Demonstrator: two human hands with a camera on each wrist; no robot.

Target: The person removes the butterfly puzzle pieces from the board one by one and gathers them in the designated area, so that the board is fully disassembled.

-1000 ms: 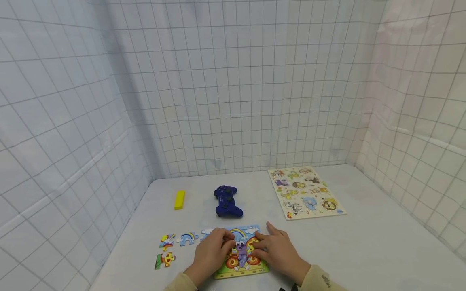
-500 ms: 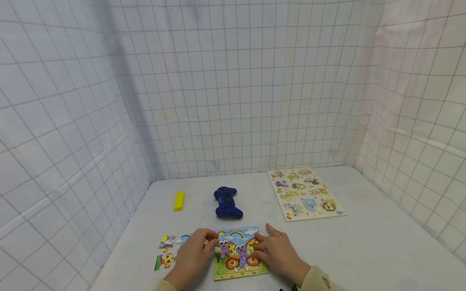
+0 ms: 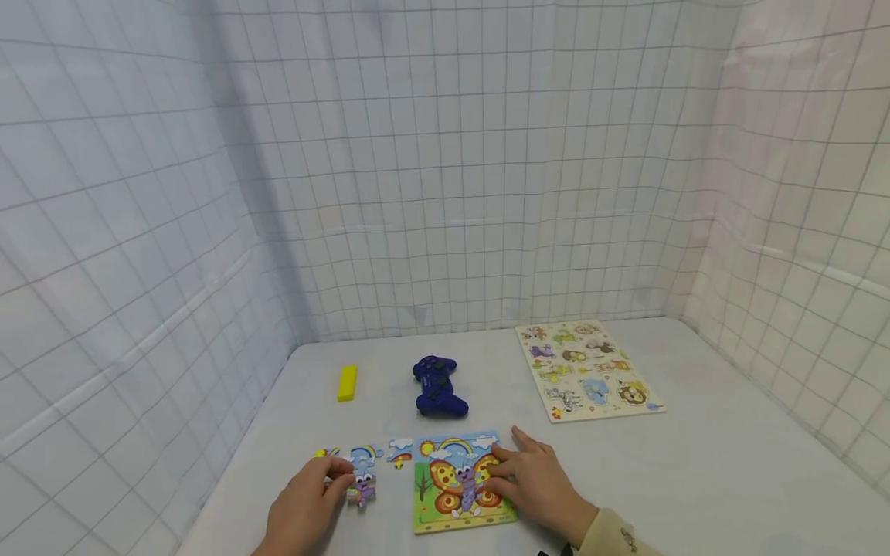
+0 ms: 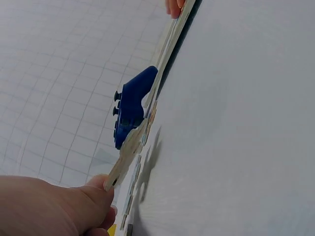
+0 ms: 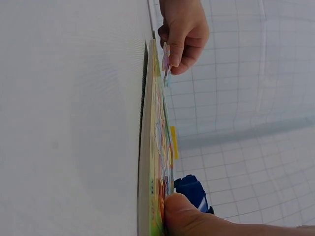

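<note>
Between thumb and fingers my left hand [image 3: 306, 502] pinches a purple puzzle piece [image 3: 362, 489] printed with a cartoon face. In the left wrist view the puzzle piece [image 4: 129, 150] is seen edge-on, tilted and raised off the table. My right hand [image 3: 534, 480] rests on the right edge of a butterfly puzzle board [image 3: 445, 519], its fingers spread over the picture. The right wrist view shows my right thumb [image 5: 181, 209] on the board's face. A rainbow puzzle piece [image 3: 365, 454] and a cloud piece [image 3: 399, 449] lie left of the board; another piece [image 3: 325, 452] is partly hidden behind my left hand.
Behind the board lies a blue game controller [image 3: 439, 388]. A yellow block [image 3: 347, 384] is farther left. An animal puzzle board [image 3: 587, 372] lies at the back right of the white table [image 3: 709, 479]. Gridded white curtains [image 3: 431, 170] surround the table.
My left hand has moved left from over the butterfly board, carrying the purple piece to the loose pieces. The board's left side is now uncovered. My right hand stays on the board's right edge.
</note>
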